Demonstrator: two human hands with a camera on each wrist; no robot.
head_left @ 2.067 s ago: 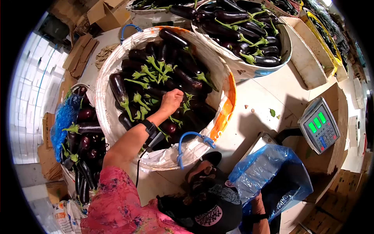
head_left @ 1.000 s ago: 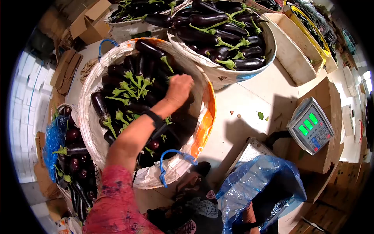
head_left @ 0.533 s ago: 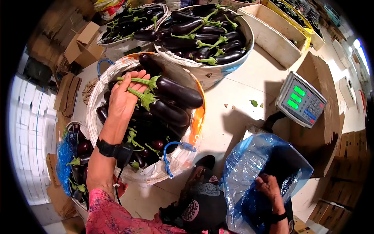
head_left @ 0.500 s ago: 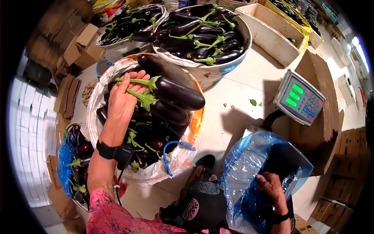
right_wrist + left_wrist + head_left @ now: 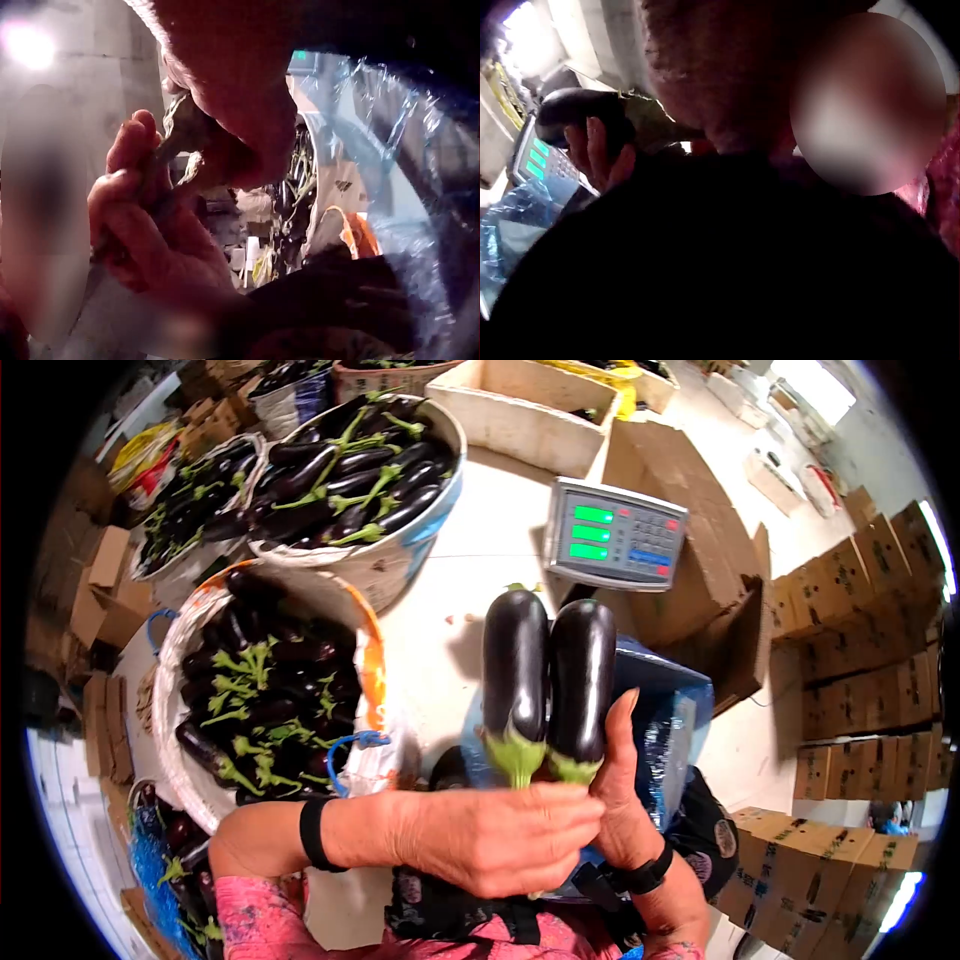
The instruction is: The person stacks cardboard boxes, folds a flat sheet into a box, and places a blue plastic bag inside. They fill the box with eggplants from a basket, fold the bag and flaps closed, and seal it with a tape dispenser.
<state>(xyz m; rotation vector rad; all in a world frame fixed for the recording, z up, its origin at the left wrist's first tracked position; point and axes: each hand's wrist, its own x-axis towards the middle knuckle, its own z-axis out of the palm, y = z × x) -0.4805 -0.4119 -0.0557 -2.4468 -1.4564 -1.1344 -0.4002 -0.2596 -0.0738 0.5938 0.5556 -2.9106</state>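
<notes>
Eggplant pair: the left eggplant [image 5: 515,665] and the right eggplant [image 5: 583,675] are held up side by side in front of the person, blunt ends pointing away, green caps [image 5: 516,757] toward the body
Left hand: the left hand [image 5: 500,838] pinches the stems, fingers curled round them below the caps
Right hand: the right hand [image 5: 622,800] has its thumb raised beside the right eggplant, and the left wrist view shows fingertips against dark skin; whether it grips or only supports, I cannot tell
Holding well: a close grip near the caps should help the pair move as one, with the other palm backing the heavy bodies; slick skin could slide, so steady support seems wiser than a hard squeeze
Stem ends: better angled off the neighbour's skin, since a stiff stem could probably scratch it
Eggplant skin: deep purple-black, smooth and glossy, on long rounded bodies
Caps: matt green, with pointed lobes hugging the shoulders
Blue bag: the blue bag [image 5: 680,715] behind the right hand is thin, crinkled, shiny film
Tub: the round tub [image 5: 372,670] at left has pale, flexible walls, an orange band and a blue cord handle [image 5: 340,765], with more eggplants inside
Scale: the scale display [image 5: 617,535] is a flat grey panel, lit green, beyond the pair
</notes>
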